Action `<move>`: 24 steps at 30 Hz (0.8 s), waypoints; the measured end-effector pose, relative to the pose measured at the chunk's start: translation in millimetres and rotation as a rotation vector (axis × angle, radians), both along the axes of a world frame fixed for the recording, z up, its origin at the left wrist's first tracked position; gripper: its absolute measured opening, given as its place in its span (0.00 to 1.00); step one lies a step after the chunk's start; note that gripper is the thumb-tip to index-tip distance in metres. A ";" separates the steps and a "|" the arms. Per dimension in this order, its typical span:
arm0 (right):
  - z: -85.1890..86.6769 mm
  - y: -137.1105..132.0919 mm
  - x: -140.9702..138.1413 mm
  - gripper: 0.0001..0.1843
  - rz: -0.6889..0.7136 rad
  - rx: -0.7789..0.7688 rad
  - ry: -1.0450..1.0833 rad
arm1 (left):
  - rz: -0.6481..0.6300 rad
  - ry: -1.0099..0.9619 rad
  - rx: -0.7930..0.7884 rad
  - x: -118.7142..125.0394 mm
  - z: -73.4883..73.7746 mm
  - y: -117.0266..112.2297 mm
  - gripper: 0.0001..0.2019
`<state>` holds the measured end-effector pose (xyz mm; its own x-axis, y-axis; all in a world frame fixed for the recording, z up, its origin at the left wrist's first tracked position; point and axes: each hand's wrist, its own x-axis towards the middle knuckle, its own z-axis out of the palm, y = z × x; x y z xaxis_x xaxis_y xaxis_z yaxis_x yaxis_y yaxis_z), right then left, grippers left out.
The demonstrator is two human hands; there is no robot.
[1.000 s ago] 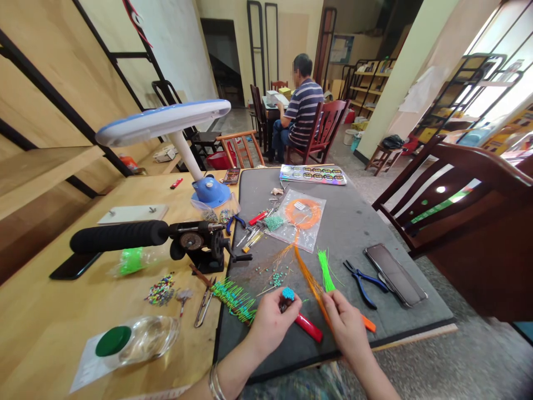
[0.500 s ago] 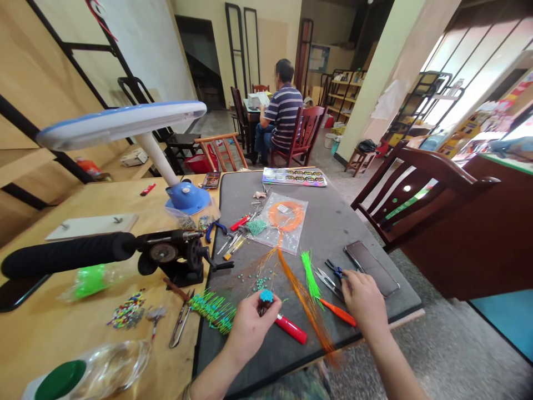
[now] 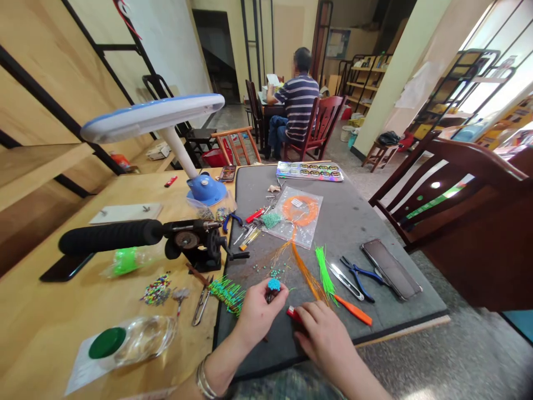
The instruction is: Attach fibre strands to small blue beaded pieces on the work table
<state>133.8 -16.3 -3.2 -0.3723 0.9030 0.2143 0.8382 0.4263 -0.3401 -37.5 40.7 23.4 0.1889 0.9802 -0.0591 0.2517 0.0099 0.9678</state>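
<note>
My left hand (image 3: 259, 312) pinches a small piece topped with turquoise beads (image 3: 273, 285), held just above the grey mat (image 3: 358, 222). My right hand (image 3: 320, 333) lies over a red lighter (image 3: 292, 313) on the mat, fingers curled down on it. Beside my right hand lie a bundle of orange strands (image 3: 306, 270), a bunch of neon green strands (image 3: 323, 271), a thread snip (image 3: 345, 281) and an orange-handled tool (image 3: 353, 311). Loose turquoise beads (image 3: 275, 272) are scattered in front of my left hand.
Blue-handled pliers (image 3: 361, 274) and a phone (image 3: 390, 268) lie at the right. A black vise with a foam handle (image 3: 137, 236), a blue lamp (image 3: 166, 119), a bead pile (image 3: 156, 290) and a plastic bottle (image 3: 133, 339) stand on the wooden table. A person in a striped shirt (image 3: 298, 105) sits far back.
My right hand left the snip and pliers at the right and came back left onto the red lighter. The snip now lies on the mat. My left hand kept its beaded piece.
</note>
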 end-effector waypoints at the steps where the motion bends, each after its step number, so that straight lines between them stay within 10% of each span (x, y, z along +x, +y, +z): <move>1: -5.8 1.0 -6.1 0.11 -0.022 0.013 -0.018 | 0.004 0.005 0.009 -0.7 0.5 0.0 0.10; 9: -16.9 19.5 -7.6 0.09 -0.267 -0.334 0.705 | -0.034 0.117 0.173 -6.6 5.5 -1.3 0.08; 13: -12.1 23.1 -18.8 0.26 -0.342 -0.609 1.091 | -0.093 0.186 0.280 -5.5 8.5 -3.1 0.07; 24: -13.6 29.9 -28.0 0.32 -0.483 -0.632 1.102 | -0.197 0.351 0.426 -4.4 6.0 -7.2 0.07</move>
